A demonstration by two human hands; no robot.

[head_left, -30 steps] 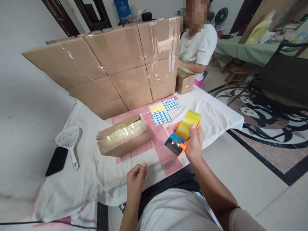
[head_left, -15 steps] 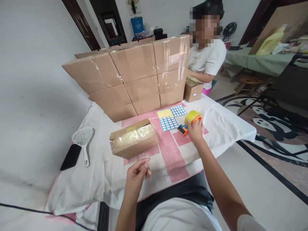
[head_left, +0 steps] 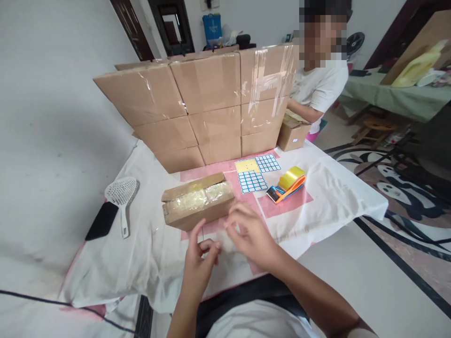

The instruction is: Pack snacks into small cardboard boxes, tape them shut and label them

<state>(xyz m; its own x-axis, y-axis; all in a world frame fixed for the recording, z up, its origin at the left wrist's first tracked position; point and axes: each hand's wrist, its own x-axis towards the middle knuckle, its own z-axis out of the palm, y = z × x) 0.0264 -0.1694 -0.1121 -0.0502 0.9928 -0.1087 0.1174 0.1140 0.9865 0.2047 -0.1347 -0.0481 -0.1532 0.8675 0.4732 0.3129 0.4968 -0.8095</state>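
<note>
In front of me on the table lies a taped cardboard box (head_left: 199,202), its top covered with shiny clear tape. My left hand (head_left: 199,263) hovers near its front side, index finger stretched out and thumb apart, holding nothing. My right hand (head_left: 252,237) is in the air by the box's right front corner, fingers loosely curved and apart from the thumb, with nothing visible in it. To the right, a tape dispenser (head_left: 291,183) with a yellow roll and orange frame rests on the cloth. Beside it are label sheets (head_left: 252,181) with blue-edged blank labels and a yellow panel.
A wall of stacked cardboard boxes (head_left: 214,112) stands along the back. A white slotted scoop (head_left: 121,192) and a black flat object (head_left: 102,221) lie on the left. At the back right, a person (head_left: 329,80) stands by a smaller box (head_left: 293,136).
My right hand has let go of the tape dispenser and moved left, close to my left hand. My left index finger has lifted. The view has shifted slightly.
</note>
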